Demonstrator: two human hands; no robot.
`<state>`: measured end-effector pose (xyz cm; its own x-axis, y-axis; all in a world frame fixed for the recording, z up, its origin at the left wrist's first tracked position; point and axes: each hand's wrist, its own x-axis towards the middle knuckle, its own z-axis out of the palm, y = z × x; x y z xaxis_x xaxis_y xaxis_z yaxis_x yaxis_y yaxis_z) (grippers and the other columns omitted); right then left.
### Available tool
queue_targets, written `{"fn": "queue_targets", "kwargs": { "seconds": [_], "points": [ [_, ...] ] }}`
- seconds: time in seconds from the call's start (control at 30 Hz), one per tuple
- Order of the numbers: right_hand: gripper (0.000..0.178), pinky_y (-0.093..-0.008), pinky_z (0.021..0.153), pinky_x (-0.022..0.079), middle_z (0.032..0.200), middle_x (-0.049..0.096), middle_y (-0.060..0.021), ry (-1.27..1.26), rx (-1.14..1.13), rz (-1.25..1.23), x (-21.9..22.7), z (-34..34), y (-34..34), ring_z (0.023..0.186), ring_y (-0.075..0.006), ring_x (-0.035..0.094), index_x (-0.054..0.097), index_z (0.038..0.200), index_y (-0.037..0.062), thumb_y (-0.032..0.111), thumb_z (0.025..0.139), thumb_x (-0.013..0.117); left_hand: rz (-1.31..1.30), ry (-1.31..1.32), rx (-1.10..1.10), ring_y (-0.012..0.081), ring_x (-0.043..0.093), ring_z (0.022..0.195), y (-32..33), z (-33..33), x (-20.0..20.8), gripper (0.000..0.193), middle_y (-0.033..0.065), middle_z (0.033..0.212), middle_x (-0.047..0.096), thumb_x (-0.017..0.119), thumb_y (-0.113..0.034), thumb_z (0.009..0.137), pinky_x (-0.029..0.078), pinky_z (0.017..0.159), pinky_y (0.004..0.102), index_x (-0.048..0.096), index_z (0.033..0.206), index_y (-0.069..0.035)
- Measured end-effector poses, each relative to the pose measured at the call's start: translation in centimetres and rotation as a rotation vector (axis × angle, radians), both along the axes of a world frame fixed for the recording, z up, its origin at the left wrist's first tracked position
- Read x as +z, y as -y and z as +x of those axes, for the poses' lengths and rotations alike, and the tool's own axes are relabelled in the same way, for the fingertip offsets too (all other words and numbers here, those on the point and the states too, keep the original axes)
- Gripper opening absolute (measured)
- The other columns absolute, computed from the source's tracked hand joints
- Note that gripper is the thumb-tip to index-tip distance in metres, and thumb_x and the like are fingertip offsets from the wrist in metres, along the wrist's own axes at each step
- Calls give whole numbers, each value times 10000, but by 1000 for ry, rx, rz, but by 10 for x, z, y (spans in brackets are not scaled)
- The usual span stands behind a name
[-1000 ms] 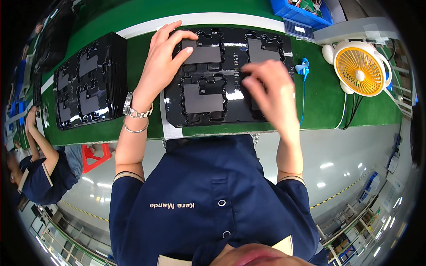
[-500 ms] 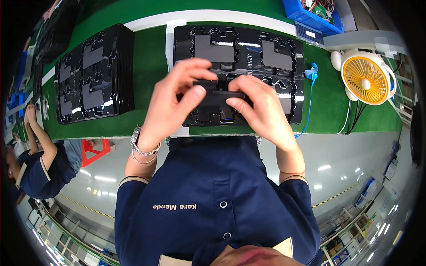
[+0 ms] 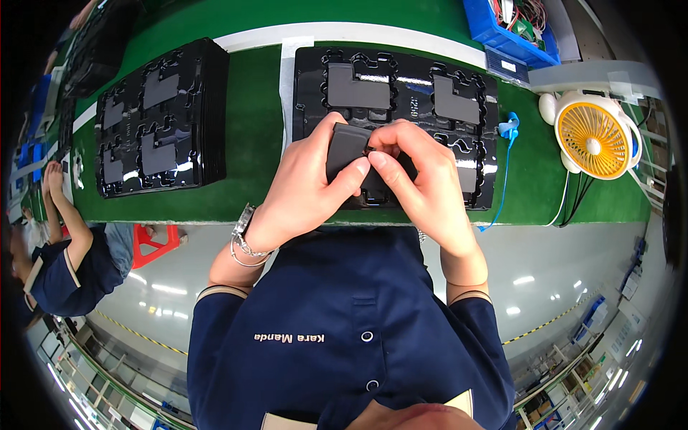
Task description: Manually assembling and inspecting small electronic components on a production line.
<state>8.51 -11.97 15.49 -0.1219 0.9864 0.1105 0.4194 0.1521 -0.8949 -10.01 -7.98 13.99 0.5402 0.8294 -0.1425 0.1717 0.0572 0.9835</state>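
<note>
Over the near middle of a glossy black moulded tray [image 3: 308, 93], my left hand [image 3: 301, 190] grips a flat dark grey piece [image 3: 345, 147], its kind unclear. The thumb lies along the near side and the fingers are behind it. My right hand [image 3: 433, 179] is closed in a pinch at the piece's right edge, close to the left thumb tip; anything small between those fingertips is hidden. Several flat grey L-shaped pieces [image 3: 358, 89] lie in the tray's recesses. My hands cover the tray's near-left recess.
To the left stands a stack of similar black trays [image 3: 211, 122] with grey pieces on top. On the right are a blue clip on a cord [image 3: 509, 127] and a yellow-and-white fan [image 3: 591, 143]. A blue bin [image 3: 476, 25] holds wires. Another person's hands [image 3: 54, 178] show far left.
The grey piece has been tilted up so its flat face shows. My left fingers have closed round it, and my right fingertips have come to its edge beside the left thumb.
</note>
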Motion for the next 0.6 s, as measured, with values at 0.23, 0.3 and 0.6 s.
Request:
{"fn": "queue_targets", "kwargs": {
  "seconds": [0.23, 0.3, 0.6],
  "points": [
    [76, -403, 692, 481, 826, 620, -116, 14, -12, 30, -2, 1, -1, 780, -307, 605, 597, 905, -2, 53, 894, 647, 152, -110, 24, 369, 668, 711, 3, 1, -9, 352, 165, 785, 649, 684, -190, 890, 503, 649, 414, 489, 1113, 0],
    [71, -403, 683, 477, 815, 618, -115, 12, -6, 27, -1, 2, -1, 766, -307, 602, 595, 891, -2, 49, 890, 645, 159, -124, 20, 369, 668, 706, 3, 1, -7, 350, 167, 783, 650, 681, -191, 888, 504, 644, 415, 493, 1111, 1],
    [65, -391, 663, 475, 771, 606, -104, 24, -35, 72, -4, 3, -2, 723, -291, 595, 590, 852, 5, 36, 854, 647, 164, -109, 11, 379, 665, 702, 2, 5, -8, 336, 170, 774, 648, 673, -178, 880, 498, 629, 426, 494, 1101, 0]
  ]
}}
